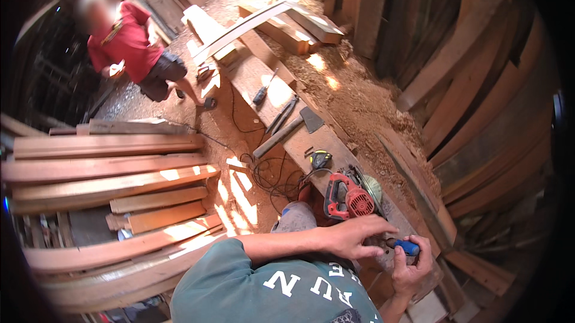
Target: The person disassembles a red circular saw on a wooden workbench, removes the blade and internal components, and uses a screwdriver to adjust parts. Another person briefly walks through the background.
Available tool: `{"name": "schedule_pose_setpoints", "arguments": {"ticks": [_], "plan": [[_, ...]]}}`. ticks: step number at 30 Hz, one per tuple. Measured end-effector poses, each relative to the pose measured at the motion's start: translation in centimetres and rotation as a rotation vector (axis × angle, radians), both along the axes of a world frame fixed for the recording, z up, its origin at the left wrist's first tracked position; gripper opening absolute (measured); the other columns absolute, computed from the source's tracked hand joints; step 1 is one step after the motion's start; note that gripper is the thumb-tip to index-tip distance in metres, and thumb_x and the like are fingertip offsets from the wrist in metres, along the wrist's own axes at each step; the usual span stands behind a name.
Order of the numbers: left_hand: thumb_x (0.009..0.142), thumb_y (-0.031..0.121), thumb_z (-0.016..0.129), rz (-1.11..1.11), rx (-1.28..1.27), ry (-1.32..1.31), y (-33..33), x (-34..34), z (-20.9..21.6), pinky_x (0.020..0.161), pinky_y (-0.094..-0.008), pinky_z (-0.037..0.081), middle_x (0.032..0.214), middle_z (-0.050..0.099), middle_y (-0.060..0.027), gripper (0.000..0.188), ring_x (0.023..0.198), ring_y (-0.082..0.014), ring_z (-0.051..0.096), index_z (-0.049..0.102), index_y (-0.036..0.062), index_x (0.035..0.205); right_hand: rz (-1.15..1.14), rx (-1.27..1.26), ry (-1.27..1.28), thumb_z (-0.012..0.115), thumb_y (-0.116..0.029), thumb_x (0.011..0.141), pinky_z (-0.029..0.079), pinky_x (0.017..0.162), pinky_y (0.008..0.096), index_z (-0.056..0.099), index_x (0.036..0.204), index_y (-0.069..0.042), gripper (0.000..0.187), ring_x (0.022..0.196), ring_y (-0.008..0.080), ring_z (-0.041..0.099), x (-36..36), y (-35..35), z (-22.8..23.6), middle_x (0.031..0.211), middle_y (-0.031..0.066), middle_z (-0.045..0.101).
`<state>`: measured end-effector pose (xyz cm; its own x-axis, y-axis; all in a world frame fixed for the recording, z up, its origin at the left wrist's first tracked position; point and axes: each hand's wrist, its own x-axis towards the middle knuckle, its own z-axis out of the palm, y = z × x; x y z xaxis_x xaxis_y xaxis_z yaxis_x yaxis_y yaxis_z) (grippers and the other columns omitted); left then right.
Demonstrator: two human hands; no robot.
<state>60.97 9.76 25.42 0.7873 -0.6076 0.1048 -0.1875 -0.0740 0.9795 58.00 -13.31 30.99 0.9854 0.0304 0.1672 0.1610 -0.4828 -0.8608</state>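
Note:
In my right hand (413, 266), low on the right, is a short tool with a blue handle (408, 247); I cannot make out its working end. My left hand (362, 234) reaches across from the left, thumb and fingers apart around the tool's dark front end, just above the plank bench (293, 143). Right beside my left hand rests a red circular saw (353, 200). Farther along the bench lie a black and yellow tape measure (320, 159), a hatchet (310, 120), long-handled pincers (283, 115) and a dark-handled screwdriver (260, 94).
Black cable (272, 176) coils on the floor left of the bench. Stacked boards (108, 167) stand at the left, and long planks (479, 83) lean at the right. Sawdust (383, 113) is heaped beyond the bench. A person in a red shirt (129, 38) is at the far left.

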Motion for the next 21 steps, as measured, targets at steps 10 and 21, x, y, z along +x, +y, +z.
{"name": "schedule_pose_setpoints", "arguments": {"ticks": [10, 21], "plan": [[0.107, 0.018, 0.068, 0.375, 0.073, 0.075, 2.1, -6.0, 1.4, 0.1, -0.0475, 0.055, 0.125, 0.067, -0.02, 0.037, 0.117, -0.0392, 0.068, 0.06, 0.0023, 0.139, 0.575, 0.039, 0.054, 0.087, -0.011, 0.086, 0.056, 0.09, 0.0381, 0.066, 0.129, 0.002, 0.049, 0.099, 0.028, 0.071, 4.8, 5.2, 4.3, 0.111, 0.016, 0.072], [0.097, 0.016, 0.067, 0.672, 0.499, 0.17, 11.6, -18.2, -3.0, 0.089, -0.0503, 0.055, 0.11, 0.068, -0.0214, 0.024, 0.105, -0.0417, 0.068, 0.062, 0.0027, 0.116, 1.024, 0.081, 0.192, 0.074, -0.018, 0.105, 0.06, 0.077, 0.0331, 0.069, 0.132, -0.003, 0.032, 0.086, 0.0167, 0.073, 8.2, 22.3, 2.8, 0.108, 0.0107, 0.075]]}}
